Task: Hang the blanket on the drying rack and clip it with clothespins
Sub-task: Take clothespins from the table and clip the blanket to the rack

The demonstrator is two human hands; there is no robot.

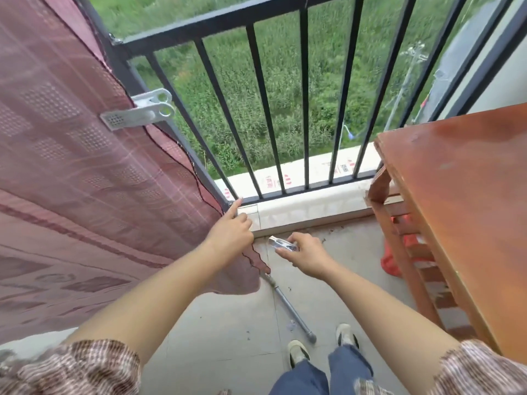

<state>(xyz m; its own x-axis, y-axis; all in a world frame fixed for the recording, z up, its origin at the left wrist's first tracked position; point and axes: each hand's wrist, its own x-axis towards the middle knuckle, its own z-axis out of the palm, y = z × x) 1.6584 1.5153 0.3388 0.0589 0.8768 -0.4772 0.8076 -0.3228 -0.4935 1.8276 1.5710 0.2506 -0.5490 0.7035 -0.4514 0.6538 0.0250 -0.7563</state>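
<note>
Maroon blanket (85,172) edge is being pinched against the railing (182,124) by the left hand (231,229) while the right hand (306,256) is gripping 1 clothespin (282,245), ready for clipping.

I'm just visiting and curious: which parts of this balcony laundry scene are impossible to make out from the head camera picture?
- Blanket: its top and left run off the frame, so how it hangs is unseen.
- Left hand: the fingers curl behind the blanket's edge, hiding the grip.
- Clothespin in the right hand: blurred and partly covered by fingers.
- Metal pole on the floor: its upper end disappears under the blanket corner.
</note>
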